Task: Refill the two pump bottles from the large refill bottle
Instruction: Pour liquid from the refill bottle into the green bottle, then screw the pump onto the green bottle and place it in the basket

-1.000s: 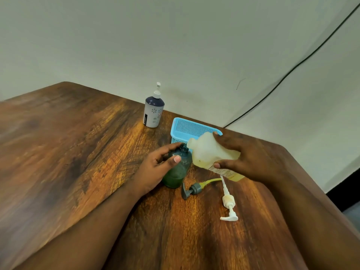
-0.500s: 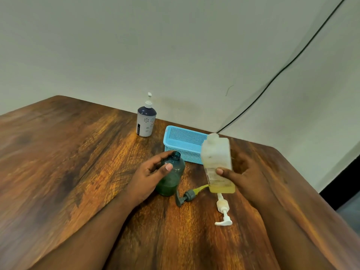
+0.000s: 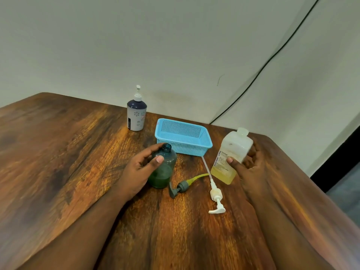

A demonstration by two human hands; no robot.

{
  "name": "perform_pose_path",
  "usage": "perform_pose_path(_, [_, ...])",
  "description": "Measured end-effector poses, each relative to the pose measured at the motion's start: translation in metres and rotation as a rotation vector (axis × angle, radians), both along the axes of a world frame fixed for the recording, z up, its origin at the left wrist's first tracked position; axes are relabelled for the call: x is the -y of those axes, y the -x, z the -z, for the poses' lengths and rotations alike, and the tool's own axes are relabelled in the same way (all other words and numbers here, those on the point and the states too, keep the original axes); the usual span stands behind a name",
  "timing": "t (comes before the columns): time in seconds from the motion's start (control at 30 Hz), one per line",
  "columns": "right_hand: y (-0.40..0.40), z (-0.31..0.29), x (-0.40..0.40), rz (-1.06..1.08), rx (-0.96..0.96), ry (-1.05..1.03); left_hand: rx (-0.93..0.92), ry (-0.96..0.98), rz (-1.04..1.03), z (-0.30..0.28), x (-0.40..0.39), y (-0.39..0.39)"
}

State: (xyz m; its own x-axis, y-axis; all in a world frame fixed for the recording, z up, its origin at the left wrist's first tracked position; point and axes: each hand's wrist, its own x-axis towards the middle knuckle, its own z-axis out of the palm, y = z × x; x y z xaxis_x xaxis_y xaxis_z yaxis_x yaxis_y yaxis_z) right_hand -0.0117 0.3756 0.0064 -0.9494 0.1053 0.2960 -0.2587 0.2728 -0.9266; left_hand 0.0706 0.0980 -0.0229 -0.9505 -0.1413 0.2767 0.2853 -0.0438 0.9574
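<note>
My left hand grips a translucent green bottle that stands open-necked on the wooden table, with liquid in its lower part. My right hand holds the large white refill bottle upright to the right, low over or on the table, yellow liquid at its bottom. A grey pump head with a yellow tube and a white pump head with a long tube lie on the table between my hands. A dark-topped white pump bottle stands at the back with its pump on.
A light blue mesh basket sits just behind the green bottle. The wooden table meets the wall at the back, and its right edge runs close to my right arm. A black cable climbs the wall.
My right hand has tipped the refill bottle back upright and carried it from the green bottle's mouth to the right and down. My left hand stays on the green bottle.
</note>
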Motion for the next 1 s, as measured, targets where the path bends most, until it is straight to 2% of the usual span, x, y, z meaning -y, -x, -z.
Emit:
perform_pose_path(0.2, [0.005,0.017,-0.009,0.196,0.019,-0.045,0.016,-0.012,0.001,0.0,0.0,0.0])
perform_pose_path(0.43, [0.009,0.03,-0.003,0.285,0.046,-0.157,0.038,-0.011,-0.011,0.003,0.0,0.001])
perform_pose_path(0.6, [0.004,0.035,-0.004,0.251,0.057,-0.185,0.042,0.009,-0.015,0.003,0.001,0.0])
perform_pose_path(0.73, [-0.019,0.047,-0.007,0.325,0.077,-0.213,0.047,0.031,-0.027,0.003,0.001,0.0])
perform_pose_path(0.8, [-0.046,0.052,-0.004,0.204,-0.036,-0.29,0.048,0.034,-0.031,0.004,0.002,-0.001])
perform_pose_path(0.87, [-0.07,0.041,0.007,-0.012,-0.27,-0.408,0.048,0.032,-0.027,0.004,0.002,-0.001])
perform_pose_path(0.93, [-0.077,0.033,0.021,-0.197,-0.499,-0.601,0.053,0.039,-0.03,0.003,0.001,-0.002])
perform_pose_path(1.0, [-0.068,0.034,0.034,-0.273,-0.606,-0.835,0.05,0.049,-0.029,0.001,0.001,-0.001])
